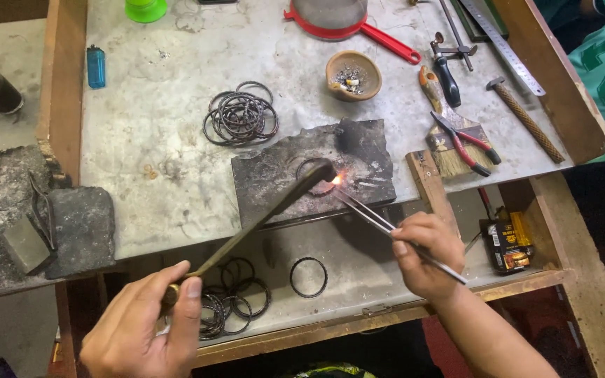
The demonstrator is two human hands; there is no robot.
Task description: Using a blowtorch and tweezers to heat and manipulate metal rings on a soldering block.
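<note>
Left hand [141,329] grips blowpipe [260,217], right hand [425,255] pinches tweezers [372,213], both converging on the ring [314,170] atop charred block [313,171] near desk's front edge for heating.

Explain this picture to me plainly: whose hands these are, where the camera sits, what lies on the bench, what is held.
There is one picture, from a camera worn on the person's head, looking down at their own bare hands. The left hand grips a long curved torch pipe, whose tip throws a small flame onto a dark ring on a charred block. The right hand holds metal tweezers pointed at that flame. On the grey bench lie a pile of dark bangles, a small bowl, a brush, pliers and a hammer. More bangles sit in the tray below.
</note>
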